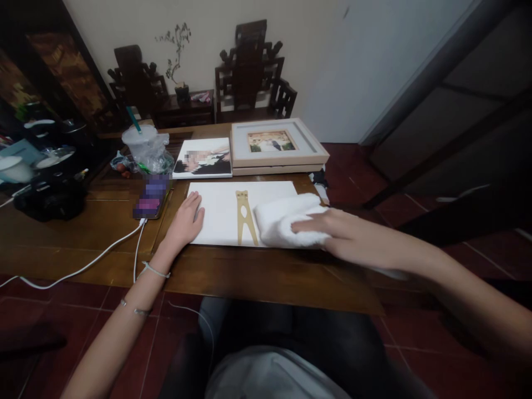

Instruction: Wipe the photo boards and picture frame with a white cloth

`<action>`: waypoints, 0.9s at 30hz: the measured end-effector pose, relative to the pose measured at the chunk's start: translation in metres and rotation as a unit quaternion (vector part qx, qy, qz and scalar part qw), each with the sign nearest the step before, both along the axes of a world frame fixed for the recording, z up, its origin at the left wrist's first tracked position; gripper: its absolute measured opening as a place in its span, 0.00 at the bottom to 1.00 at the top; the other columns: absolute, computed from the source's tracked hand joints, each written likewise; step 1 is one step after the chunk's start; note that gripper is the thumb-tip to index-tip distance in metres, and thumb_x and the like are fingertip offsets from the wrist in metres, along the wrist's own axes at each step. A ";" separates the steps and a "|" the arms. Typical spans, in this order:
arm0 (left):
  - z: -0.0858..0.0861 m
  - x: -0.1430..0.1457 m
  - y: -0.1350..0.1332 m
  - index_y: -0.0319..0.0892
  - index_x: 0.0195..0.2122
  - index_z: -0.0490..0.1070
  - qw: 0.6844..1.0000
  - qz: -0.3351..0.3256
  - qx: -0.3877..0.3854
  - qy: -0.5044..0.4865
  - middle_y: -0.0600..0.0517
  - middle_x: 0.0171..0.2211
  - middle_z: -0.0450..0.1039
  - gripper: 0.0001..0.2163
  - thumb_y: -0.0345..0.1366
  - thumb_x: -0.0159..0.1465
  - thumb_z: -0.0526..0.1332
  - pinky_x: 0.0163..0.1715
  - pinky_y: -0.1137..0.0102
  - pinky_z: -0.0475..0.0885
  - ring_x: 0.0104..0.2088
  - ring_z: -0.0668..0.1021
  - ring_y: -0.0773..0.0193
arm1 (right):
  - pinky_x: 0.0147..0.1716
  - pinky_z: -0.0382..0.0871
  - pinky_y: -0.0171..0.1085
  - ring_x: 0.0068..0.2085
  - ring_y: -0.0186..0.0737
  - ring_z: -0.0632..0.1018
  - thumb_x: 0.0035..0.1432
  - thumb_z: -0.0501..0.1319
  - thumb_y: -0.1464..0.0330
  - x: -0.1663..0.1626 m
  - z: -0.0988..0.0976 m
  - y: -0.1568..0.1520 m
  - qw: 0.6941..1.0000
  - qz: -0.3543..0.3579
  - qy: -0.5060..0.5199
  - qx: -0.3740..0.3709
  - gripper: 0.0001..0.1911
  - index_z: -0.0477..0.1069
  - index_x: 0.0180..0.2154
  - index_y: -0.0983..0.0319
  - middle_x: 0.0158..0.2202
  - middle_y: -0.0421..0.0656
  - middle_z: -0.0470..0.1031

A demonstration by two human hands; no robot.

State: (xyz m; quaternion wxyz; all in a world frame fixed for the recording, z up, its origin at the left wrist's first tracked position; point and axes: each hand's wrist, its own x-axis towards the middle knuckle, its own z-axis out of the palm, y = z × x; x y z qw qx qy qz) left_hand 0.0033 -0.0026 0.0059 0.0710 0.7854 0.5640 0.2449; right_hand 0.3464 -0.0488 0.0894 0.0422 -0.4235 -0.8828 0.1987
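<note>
Fingers (308,226) press cloth (280,219) to board (220,213) on wooden table (100,233).

A pale cream plaster wall (216,22) closes the far side; against it stand two dark carved wooden armchairs (249,72), a low dark side table (187,108) between them bearing a small potted twig plant (180,88); the floor of dark red square tiles (353,160) runs under the low brown wooden tabletop (83,233); a dark lacquered cabinet (62,72) stands left; the light is dim.
</note>
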 end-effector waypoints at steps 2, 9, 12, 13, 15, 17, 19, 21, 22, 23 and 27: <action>0.000 0.000 0.000 0.32 0.59 0.66 1.000 0.000 0.001 0.002 0.36 0.65 0.63 0.21 0.35 0.68 0.48 0.68 0.53 0.57 0.68 0.62 0.51 | 0.50 0.72 0.50 0.48 0.51 0.78 0.50 0.51 0.75 0.005 0.003 -0.013 1.000 0.013 0.007 -0.017 0.27 0.77 0.49 0.53 0.46 0.47 0.80; -0.002 -0.001 0.001 0.31 0.59 0.66 1.000 0.006 0.001 0.017 0.35 0.65 0.63 0.21 0.35 0.69 0.48 0.68 0.54 0.57 0.68 0.62 0.51 | 0.52 0.70 0.55 0.51 0.56 0.77 0.50 0.53 0.70 0.002 -0.002 0.032 1.000 -0.018 0.015 0.009 0.26 0.78 0.49 0.59 0.50 0.49 0.78; -0.002 -0.001 0.002 0.31 0.59 0.66 1.000 0.003 0.008 0.022 0.36 0.64 0.64 0.21 0.34 0.69 0.48 0.67 0.55 0.58 0.67 0.63 0.52 | 0.52 0.69 0.53 0.51 0.56 0.76 0.51 0.53 0.70 -0.009 -0.006 0.069 0.998 0.007 0.054 0.025 0.25 0.77 0.50 0.59 0.50 0.47 0.79; -0.003 -0.002 0.002 0.32 0.59 0.67 1.000 0.001 0.011 0.021 0.36 0.64 0.64 0.21 0.35 0.69 0.48 0.67 0.55 0.58 0.67 0.63 0.52 | 0.52 0.69 0.53 0.51 0.56 0.76 0.51 0.53 0.70 -0.013 -0.007 0.079 0.998 0.010 0.060 0.030 0.25 0.77 0.49 0.60 0.50 0.47 0.79; -0.003 -0.002 0.003 0.32 0.58 0.67 1.000 0.000 0.014 0.019 0.37 0.64 0.64 0.20 0.35 0.69 0.48 0.67 0.55 0.58 0.67 0.63 0.52 | 0.52 0.67 0.52 0.51 0.57 0.75 0.51 0.52 0.71 -0.021 -0.011 0.092 0.997 -0.009 0.064 0.052 0.24 0.77 0.48 0.61 0.51 0.49 0.78; -0.003 -0.003 0.003 0.31 0.58 0.67 1.000 0.001 0.012 0.017 0.36 0.64 0.64 0.21 0.35 0.69 0.49 0.67 0.55 0.58 0.67 0.63 0.52 | 0.50 0.67 0.51 0.48 0.57 0.75 0.50 0.52 0.73 -0.028 -0.016 0.094 0.995 -0.027 0.060 0.076 0.24 0.76 0.47 0.63 0.49 0.52 0.78; -0.004 -0.003 0.004 0.30 0.58 0.67 1.000 0.001 0.010 0.017 0.35 0.64 0.63 0.21 0.35 0.69 0.48 0.67 0.55 0.58 0.67 0.63 0.51 | 0.45 0.68 0.48 0.43 0.55 0.76 0.50 0.51 0.74 -0.033 -0.022 0.084 0.994 -0.033 0.048 0.092 0.25 0.75 0.48 0.64 0.42 0.52 0.79; -0.004 -0.003 0.003 0.28 0.58 0.67 1.000 0.000 0.010 0.017 0.33 0.64 0.63 0.21 0.35 0.69 0.48 0.67 0.55 0.58 0.67 0.63 0.51 | 0.41 0.68 0.46 0.39 0.53 0.76 0.50 0.51 0.76 -0.035 -0.027 0.065 0.994 -0.033 0.026 0.104 0.26 0.74 0.50 0.65 0.37 0.51 0.78; -0.004 -0.003 0.003 0.28 0.58 0.66 1.000 -0.001 0.010 0.017 0.33 0.64 0.62 0.21 0.35 0.69 0.48 0.67 0.55 0.58 0.67 0.63 0.51 | 0.41 0.68 0.45 0.38 0.52 0.75 0.49 0.51 0.76 -0.035 -0.027 0.053 0.993 -0.032 0.017 0.111 0.27 0.73 0.50 0.65 0.36 0.51 0.77; -0.004 -0.003 0.003 0.28 0.59 0.66 1.000 -0.001 0.010 0.016 0.33 0.64 0.62 0.21 0.35 0.69 0.48 0.67 0.55 0.58 0.67 0.63 0.51 | 0.41 0.68 0.44 0.38 0.52 0.75 0.48 0.51 0.77 -0.034 -0.027 0.040 0.993 -0.029 0.010 0.117 0.27 0.73 0.50 0.65 0.36 0.51 0.76; -0.004 -0.002 0.002 0.33 0.60 0.65 1.000 0.001 0.013 0.014 0.37 0.65 0.63 0.21 0.35 0.69 0.49 0.67 0.53 0.58 0.67 0.63 0.52 | 0.40 0.68 0.42 0.38 0.48 0.76 0.44 0.51 0.80 -0.027 -0.011 -0.013 0.996 0.022 0.007 0.086 0.24 0.74 0.41 0.61 0.35 0.47 0.74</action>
